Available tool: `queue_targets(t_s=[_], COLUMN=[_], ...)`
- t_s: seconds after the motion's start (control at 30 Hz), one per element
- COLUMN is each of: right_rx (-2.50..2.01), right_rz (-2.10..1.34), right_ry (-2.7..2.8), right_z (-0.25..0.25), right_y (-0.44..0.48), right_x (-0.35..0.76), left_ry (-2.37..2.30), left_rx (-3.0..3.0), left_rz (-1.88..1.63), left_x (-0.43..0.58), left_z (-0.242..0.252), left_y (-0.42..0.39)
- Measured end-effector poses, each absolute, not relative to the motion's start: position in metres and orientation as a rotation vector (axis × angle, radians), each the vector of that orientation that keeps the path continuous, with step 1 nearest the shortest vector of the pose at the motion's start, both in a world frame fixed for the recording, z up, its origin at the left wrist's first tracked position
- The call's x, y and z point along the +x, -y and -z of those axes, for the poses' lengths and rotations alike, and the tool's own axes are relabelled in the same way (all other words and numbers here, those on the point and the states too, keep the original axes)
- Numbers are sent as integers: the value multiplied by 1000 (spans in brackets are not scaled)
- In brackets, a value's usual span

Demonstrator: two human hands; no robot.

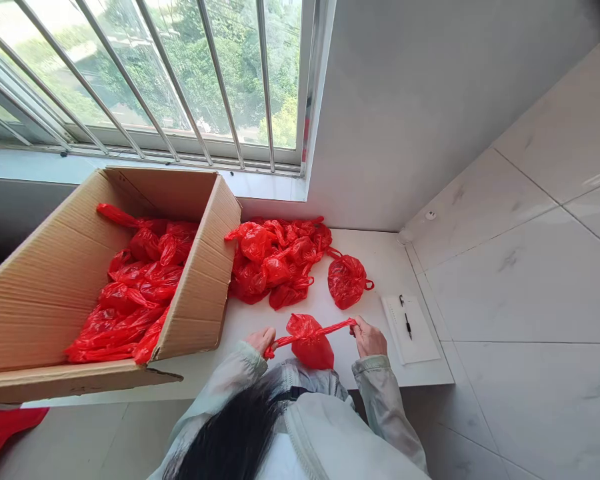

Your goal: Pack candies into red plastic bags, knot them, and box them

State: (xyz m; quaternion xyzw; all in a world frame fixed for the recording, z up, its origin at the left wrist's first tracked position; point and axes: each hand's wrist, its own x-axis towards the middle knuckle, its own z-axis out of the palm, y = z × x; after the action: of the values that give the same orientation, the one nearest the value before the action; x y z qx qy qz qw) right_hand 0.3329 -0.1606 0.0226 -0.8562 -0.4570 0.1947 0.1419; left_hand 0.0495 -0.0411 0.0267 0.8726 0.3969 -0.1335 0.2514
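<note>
A red plastic bag (314, 352) with something bulky inside is at the front edge of the white table, close to my body. My left hand (262, 340) is closed on one of its handles, and my right hand (369, 337) grips the other. Between my hands the handles are stretched out nearly straight across the top of the bag. What the bag contains is hidden. Just beyond it sits another filled red bag (349, 281), its loops sticking out. A heap of red plastic bags (280, 257) lies further left, against the box.
To the left, a large open cardboard box (200, 267) holds several red bags (140, 287). A notepad (411, 330) with a black pen (408, 325) lies on the white table (365, 240) at right. Behind are a wall and a barred window (215, 80). Red material (5, 433) shows at lower left.
</note>
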Motion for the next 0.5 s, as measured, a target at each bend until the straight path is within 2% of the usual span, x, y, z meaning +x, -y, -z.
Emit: queue_targets(t_s=[0.2, 0.5], right_rx=[-2531, -2773], right_rz=[-743, -864], right_ry=[1326, 1039], right_z=[-26, -13], right_y=[148, 149], right_x=[317, 338], left_ry=[-1037, -1101], left_rx=[2293, 2171], left_rz=[608, 564], left_x=[68, 69], left_z=[-14, -10], left_y=[40, 34])
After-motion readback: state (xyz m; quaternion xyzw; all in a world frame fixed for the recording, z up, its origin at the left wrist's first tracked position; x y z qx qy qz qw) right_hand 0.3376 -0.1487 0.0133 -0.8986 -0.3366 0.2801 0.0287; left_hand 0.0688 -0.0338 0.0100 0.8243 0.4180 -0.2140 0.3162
